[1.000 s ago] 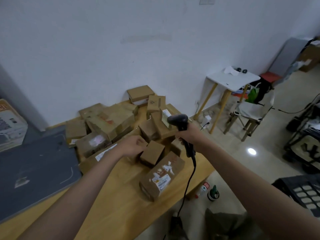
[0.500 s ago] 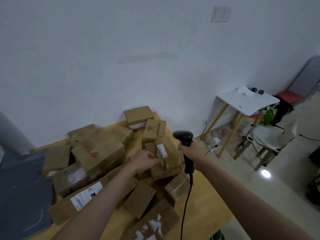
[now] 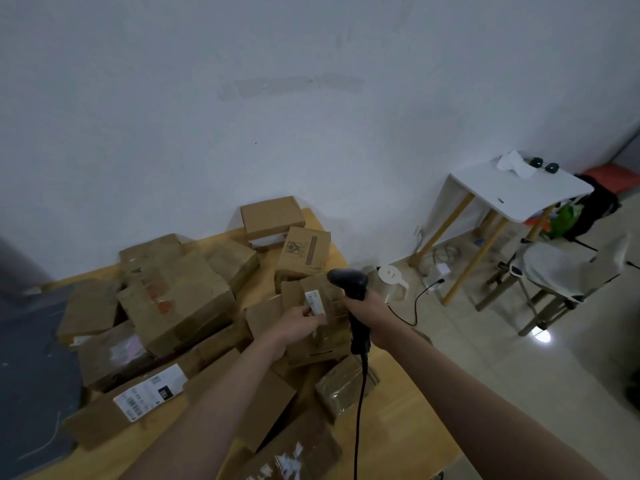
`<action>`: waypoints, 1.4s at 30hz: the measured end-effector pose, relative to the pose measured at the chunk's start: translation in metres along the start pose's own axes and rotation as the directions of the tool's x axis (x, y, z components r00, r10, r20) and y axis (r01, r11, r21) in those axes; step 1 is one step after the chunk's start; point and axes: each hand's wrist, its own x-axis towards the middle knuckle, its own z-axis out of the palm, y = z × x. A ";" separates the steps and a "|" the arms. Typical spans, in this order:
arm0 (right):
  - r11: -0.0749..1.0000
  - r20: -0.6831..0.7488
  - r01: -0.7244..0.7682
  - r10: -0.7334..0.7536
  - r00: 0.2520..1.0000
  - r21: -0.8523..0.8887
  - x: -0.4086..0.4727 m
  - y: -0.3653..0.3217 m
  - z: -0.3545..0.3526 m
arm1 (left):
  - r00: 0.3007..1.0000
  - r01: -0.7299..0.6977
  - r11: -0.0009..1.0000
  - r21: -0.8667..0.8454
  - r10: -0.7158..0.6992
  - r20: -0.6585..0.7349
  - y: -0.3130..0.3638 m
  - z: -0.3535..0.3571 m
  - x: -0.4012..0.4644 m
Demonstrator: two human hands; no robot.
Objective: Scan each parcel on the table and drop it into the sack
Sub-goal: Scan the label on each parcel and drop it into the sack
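Left hand (image 3: pixel 299 322) closed on labelled parcel (image 3: pixel 320 315), right hand (image 3: pixel 369 315) gripping scanner (image 3: pixel 349 284): tilt barcode label (image 3: pixel 314 301) squarely toward scanner head.

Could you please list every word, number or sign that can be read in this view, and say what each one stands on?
"180", white on a black patch: shipping label on the long parcel nearest the camera; its barcode and small print are too blurred.
Barcode label on the small parcel in the left hand: unreadable.
Printed emblem and dark strip on the upright box: no legible words.
Reddish marks on the big box: blurred.
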 end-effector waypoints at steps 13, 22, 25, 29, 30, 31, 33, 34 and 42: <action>0.973 -0.032 0.035 -0.028 0.999 0.227 -0.083 0.006 0.015 | 0.930 -0.322 0.925 -0.201 0.269 -0.251 -0.034 -0.020 -0.065; 0.900 0.079 0.070 -0.115 0.990 0.431 -0.167 0.026 0.086 | 0.932 -0.341 0.838 -0.426 0.240 -0.273 -0.101 -0.070 -0.164; 0.871 0.148 0.038 -0.125 0.981 0.489 -0.190 0.036 0.111 | 0.936 -0.322 0.810 -0.491 0.194 -0.294 -0.127 -0.084 -0.194; 0.858 0.185 -0.022 -0.085 0.979 0.513 -0.211 0.048 0.145 | 0.923 -0.303 0.832 -0.465 0.136 -0.359 -0.159 -0.097 -0.227; 0.857 0.186 -0.032 -0.076 0.980 0.515 -0.216 0.050 0.152 | 0.915 -0.303 0.851 -0.429 0.135 -0.380 -0.165 -0.098 -0.234; 0.851 0.194 -0.039 -0.075 0.978 0.524 -0.221 0.051 0.159 | 0.907 -0.303 0.870 -0.390 0.138 -0.398 -0.171 -0.099 -0.240; 0.830 0.205 -0.041 -0.090 0.975 0.557 -0.230 0.053 0.169 | 0.899 -0.299 0.897 -0.324 0.151 -0.411 -0.182 -0.099 -0.250; 0.823 0.209 -0.038 -0.099 0.973 0.567 -0.235 0.053 0.172 | 0.897 -0.301 0.906 -0.298 0.163 -0.410 -0.186 -0.099 -0.254; 0.896 0.155 0.039 -0.119 0.981 0.442 -0.244 0.035 0.183 | 0.742 -0.340 0.939 0.044 0.297 -0.601 -0.195 -0.111 -0.267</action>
